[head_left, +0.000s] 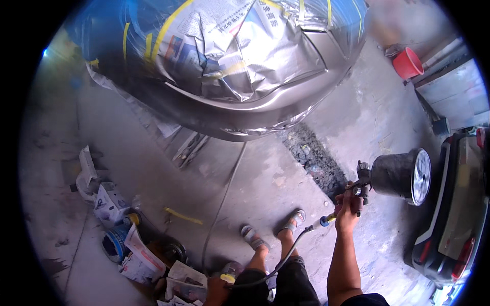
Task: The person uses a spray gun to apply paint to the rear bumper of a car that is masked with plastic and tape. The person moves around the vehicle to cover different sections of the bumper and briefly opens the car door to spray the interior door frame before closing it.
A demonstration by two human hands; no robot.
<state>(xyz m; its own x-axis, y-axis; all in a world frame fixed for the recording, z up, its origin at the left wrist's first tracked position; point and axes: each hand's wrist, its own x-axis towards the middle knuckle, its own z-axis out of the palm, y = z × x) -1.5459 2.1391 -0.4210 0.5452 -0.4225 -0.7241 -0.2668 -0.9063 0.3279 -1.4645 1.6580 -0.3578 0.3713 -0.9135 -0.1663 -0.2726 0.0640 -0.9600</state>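
In my right hand is a spray gun, its handle gripped at the right of the view. A large dark paint cup with a pale round end sticks out from the gun's side. From the fitting under the handle an air hose curves down to my left hand, which is closed round it near the lower edge. Ahead stands a car with a grey, shiny bumper. Newspaper, yellow tape and blue film cover the parts above it. The gun is well apart from the bumper.
The hose also runs over the concrete floor toward the car. A rough dark strip breaks the floor. Boxes, papers and a blue can crowd the lower left. Another car and a red bucket stand right.
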